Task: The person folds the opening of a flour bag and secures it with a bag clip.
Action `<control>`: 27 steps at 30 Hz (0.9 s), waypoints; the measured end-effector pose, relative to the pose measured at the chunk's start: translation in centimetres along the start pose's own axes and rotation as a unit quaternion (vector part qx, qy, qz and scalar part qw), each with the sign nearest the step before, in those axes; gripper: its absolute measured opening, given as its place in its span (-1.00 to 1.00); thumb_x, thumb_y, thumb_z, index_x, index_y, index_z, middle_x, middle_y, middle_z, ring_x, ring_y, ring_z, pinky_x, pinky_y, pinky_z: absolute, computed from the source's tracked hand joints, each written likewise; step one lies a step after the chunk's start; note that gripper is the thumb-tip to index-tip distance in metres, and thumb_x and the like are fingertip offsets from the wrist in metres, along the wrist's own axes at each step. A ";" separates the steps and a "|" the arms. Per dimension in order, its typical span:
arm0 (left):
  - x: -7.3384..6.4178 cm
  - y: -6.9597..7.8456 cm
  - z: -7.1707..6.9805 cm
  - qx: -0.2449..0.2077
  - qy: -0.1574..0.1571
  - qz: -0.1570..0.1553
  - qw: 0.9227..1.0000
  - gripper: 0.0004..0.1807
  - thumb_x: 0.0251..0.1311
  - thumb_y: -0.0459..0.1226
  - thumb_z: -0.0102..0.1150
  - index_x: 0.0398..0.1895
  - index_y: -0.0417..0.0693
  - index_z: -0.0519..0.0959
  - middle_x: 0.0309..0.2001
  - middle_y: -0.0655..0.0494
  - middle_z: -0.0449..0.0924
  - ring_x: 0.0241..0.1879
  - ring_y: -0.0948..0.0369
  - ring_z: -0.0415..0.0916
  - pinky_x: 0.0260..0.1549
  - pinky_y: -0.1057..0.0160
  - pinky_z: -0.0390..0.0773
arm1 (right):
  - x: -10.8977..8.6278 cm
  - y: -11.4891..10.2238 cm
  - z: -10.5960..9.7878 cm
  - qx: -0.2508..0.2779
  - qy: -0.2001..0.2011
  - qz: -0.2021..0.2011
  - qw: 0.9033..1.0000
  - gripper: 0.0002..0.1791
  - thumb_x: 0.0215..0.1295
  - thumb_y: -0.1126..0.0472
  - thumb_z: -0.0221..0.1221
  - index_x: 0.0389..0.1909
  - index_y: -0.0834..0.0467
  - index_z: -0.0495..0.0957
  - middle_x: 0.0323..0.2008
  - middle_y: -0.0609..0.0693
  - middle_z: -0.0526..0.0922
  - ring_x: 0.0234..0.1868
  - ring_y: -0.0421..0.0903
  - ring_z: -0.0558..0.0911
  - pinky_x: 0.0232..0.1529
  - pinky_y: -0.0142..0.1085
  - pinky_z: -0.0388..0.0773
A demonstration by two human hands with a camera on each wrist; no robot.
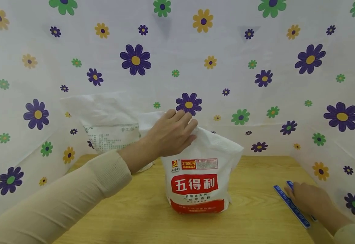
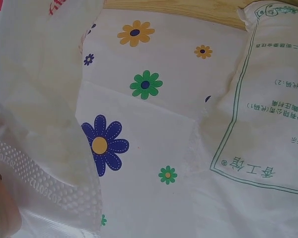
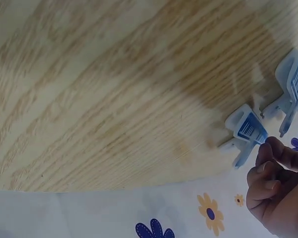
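Note:
A white flour bag with red print (image 1: 195, 183) stands upright on the table. My left hand (image 1: 172, 132) grips its folded top edge, with the fingers curled over it. In the left wrist view the bag's translucent side (image 2: 44, 109) hangs close to that hand. Two long blue bag clips lie side by side at the right. My right hand (image 1: 312, 201) is over the farther-right clip (image 1: 290, 184), fingers curled around it, and hides its middle. The other blue clip (image 1: 291, 206) lies just left of the hand. Clip ends (image 3: 251, 129) show beside the fingertips in the right wrist view.
Behind my left forearm stands another white bag with green print (image 1: 111, 134), partly covered by the arm. A wooden table (image 1: 128, 210) carries everything. White cloth with flowers (image 1: 171, 44) hangs at the back and both sides.

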State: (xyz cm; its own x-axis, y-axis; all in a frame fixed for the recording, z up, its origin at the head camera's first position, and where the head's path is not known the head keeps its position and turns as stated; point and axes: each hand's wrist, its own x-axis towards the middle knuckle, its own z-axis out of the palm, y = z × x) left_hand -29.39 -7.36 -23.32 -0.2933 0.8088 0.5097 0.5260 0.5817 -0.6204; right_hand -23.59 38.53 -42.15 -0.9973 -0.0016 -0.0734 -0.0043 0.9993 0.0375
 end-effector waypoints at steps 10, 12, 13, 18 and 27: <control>-0.3 -0.1 -0.2 0.004 0.000 0.000 1.000 -0.65 0.42 0.04 -0.04 -0.13 -0.05 0.51 -0.31 0.06 0.51 -0.26 0.08 0.43 -0.20 0.15 0.40 | 0.4 -0.9 0.9 -0.032 -0.005 -0.031 0.999 -0.57 0.57 0.04 -0.10 -0.50 0.17 0.41 -0.60 -0.02 0.36 -0.58 -0.11 0.37 -0.53 -0.28 0.34; -0.1 -0.1 -0.3 0.004 0.002 0.001 1.000 -0.65 0.42 0.03 -0.05 -0.12 -0.05 0.50 -0.31 0.05 0.51 -0.25 0.08 0.43 -0.20 0.14 0.39 | 0.3 -1.0 0.8 -0.039 0.013 -0.042 0.998 -0.58 0.56 0.06 -0.08 -0.53 0.15 0.40 -0.61 -0.02 0.35 -0.59 -0.11 0.35 -0.54 -0.28 0.32; 0.0 -0.1 -0.3 0.004 0.003 0.002 1.000 -0.64 0.43 0.04 -0.06 -0.13 -0.05 0.50 -0.31 0.05 0.51 -0.24 0.08 0.43 -0.19 0.14 0.40 | 0.2 -1.0 0.8 -0.041 0.019 -0.046 0.998 -0.57 0.56 0.06 -0.08 -0.54 0.15 0.39 -0.62 -0.03 0.34 -0.60 -0.12 0.34 -0.55 -0.29 0.32; 0.3 -0.2 -0.4 0.011 -0.006 -0.002 1.000 -0.63 0.43 0.05 -0.05 -0.10 -0.05 0.50 -0.28 0.04 0.53 -0.22 0.07 0.44 -0.17 0.14 0.41 | 0.2 -1.2 0.1 -0.035 0.049 -0.067 0.996 -0.58 0.57 0.04 -0.10 -0.52 0.13 0.39 -0.63 -0.04 0.34 -0.61 -0.12 0.33 -0.57 -0.29 0.31; 0.1 -0.2 -0.6 0.004 -0.027 0.000 1.000 -0.62 0.43 0.06 -0.05 -0.06 -0.05 0.50 -0.25 0.05 0.54 -0.20 0.07 0.46 -0.15 0.13 0.41 | 0.5 -2.4 -1.3 -0.007 0.137 -0.117 0.984 -0.72 0.45 0.13 0.10 -0.45 0.17 0.38 -0.67 -0.08 0.30 -0.66 -0.16 0.30 -0.63 -0.32 0.26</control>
State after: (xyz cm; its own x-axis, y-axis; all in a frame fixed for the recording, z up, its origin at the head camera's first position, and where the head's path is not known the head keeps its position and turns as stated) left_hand -29.04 -7.42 -22.81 -0.3353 0.8124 0.4771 0.5190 0.5819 -0.6261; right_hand -24.22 36.11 -41.01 -0.9514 -0.2427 0.1896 -0.2343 0.9699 0.0660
